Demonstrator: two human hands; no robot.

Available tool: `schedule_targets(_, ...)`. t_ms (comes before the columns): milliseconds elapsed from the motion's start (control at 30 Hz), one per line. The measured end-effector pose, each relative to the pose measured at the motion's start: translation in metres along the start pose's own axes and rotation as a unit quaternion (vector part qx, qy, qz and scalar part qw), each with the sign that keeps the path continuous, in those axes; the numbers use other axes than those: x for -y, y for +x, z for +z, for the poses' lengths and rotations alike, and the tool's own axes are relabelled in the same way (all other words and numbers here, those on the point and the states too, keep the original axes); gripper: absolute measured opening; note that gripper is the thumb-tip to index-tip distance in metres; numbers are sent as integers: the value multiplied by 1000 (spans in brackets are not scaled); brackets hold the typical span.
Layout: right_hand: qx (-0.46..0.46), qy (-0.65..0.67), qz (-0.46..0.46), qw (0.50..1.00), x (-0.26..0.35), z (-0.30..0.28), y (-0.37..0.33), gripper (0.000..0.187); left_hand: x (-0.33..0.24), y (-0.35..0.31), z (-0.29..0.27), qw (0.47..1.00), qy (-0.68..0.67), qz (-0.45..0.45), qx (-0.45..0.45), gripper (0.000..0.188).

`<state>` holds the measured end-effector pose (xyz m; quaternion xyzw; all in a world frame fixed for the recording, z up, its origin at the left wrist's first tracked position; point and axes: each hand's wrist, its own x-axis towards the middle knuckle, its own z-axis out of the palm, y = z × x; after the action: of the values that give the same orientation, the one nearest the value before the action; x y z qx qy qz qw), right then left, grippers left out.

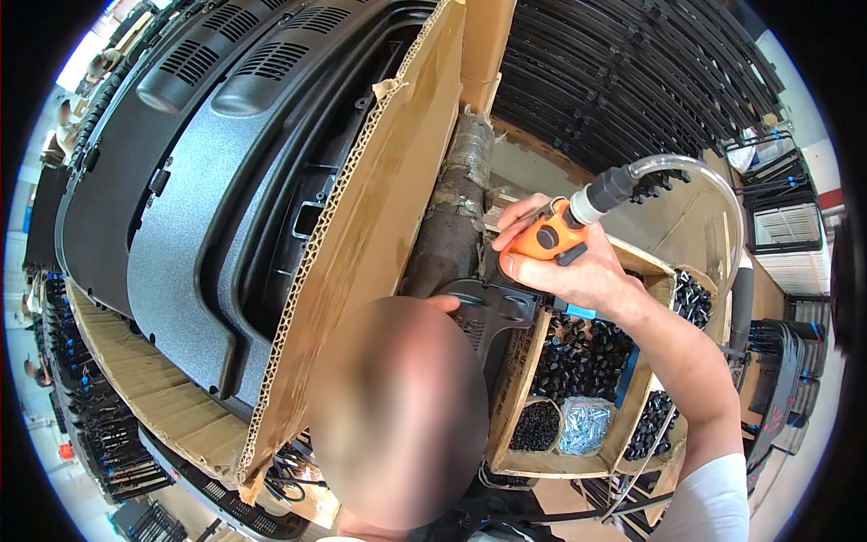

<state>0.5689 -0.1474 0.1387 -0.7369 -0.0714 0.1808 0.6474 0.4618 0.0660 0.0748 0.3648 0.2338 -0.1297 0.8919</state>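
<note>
My right hand (578, 271) is closed around an orange air tool (553, 233), which looks like an air screwdriver. A clear hose (700, 163) runs from its black and grey end. The tool's tip is hidden behind my fingers, close above a black plastic part (492, 312) with a slotted vent. That part lies against a dark bar wrapped in clear tape (463, 172). Of my left hand (444, 303), only a fingertip shows, at the black part's left edge; a blurred patch covers the rest. A small bright blue piece (579, 312) shows below my right hand.
A wooden bin (549, 464) at right holds black knobs (578, 357), small black pieces (536, 425) and silver screws (585, 425). To the left, a cardboard box wall (361, 208) stands before large grey-black plastic covers (194, 226). Black slatted racks (623, 72) fill the back right.
</note>
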Motion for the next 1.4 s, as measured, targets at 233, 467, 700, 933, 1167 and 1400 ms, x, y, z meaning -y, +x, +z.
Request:
schedule_targets(233, 32, -108, -27, 993, -4, -7, 25, 40, -31, 28, 44, 922, 336, 190, -5, 32)
schedule_targets(467, 39, -155, 14, 987, -5, -12, 46, 44, -82, 58, 122, 804, 546, 235, -6, 55)
schedule_targets(700, -8, -122, -75, 990, -32, -8, 34, 50, -54, 93, 126, 675, 532, 510, 40, 33)
schedule_targets(933, -22, -217, -74, 973, -33, 6, 21, 46, -47, 95, 106, 615, 469, 622, 122, 28)
schedule_targets(1167, -41, -187, -141, 971, -36, 9, 11, 39, -43, 91, 106, 609, 442, 641, 150, 31)
schedule_targets(1400, -56, -169, -133, 975, -40, 12, 9, 38, -44, 87, 105, 597, 454, 646, 141, 33)
